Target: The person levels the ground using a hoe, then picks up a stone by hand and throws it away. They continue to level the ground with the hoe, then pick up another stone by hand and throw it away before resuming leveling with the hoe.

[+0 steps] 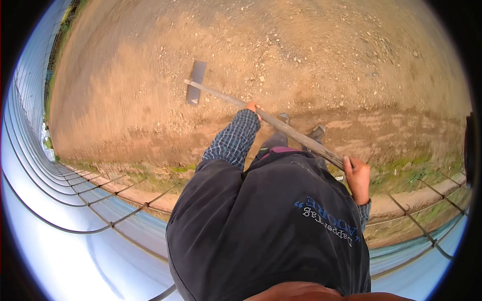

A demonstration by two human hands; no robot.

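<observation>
A hoe point(292, 132) with a long pale wooden handle slants across the front of my body. Its flat, dark rectangular blade point(196, 74) is at the far left end, over the bare soil, with the tip of the handle poking through it. My left hand point(254, 108), below a checked sleeve, is wrapped around the middle of the handle. Close to the near end, beside my right hip, my right hand point(357, 176) grips it too. Part of my shoes point(317, 133) shows just beyond the handle.
Dry brown soil point(150, 100) strewn with small stones point(261, 79) spreads ahead. Behind me runs a strip of green weeds point(411, 165). Thin bars in a grid point(113, 224) with pale sheeting point(65, 241) curve along the left and behind.
</observation>
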